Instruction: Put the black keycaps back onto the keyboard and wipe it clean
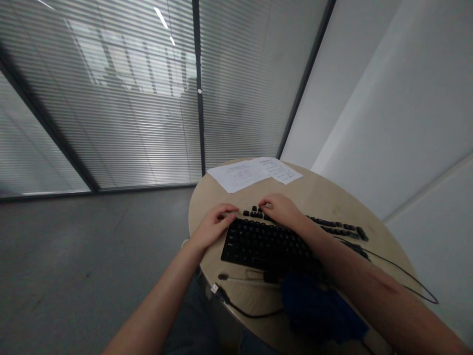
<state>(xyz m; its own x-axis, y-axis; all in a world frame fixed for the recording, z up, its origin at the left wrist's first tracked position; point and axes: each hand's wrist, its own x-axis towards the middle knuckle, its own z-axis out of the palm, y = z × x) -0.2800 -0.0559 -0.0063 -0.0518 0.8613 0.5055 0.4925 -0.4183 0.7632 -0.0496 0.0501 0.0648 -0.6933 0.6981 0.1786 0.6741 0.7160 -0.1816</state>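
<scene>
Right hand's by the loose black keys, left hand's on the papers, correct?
Not quite: the left hand is at the far left corner of the keyboard, not on the papers, as the head view shows. The right hand is indeed by the loose black keys.

One left hand (213,228) and one right hand (283,209) are showing. One bench (207,207) is holding one black keyboard (264,242), one blue bundle (318,308), one silver plug (219,292), two papers (240,175) and many loose keys (256,214), too hidden to count.
</scene>
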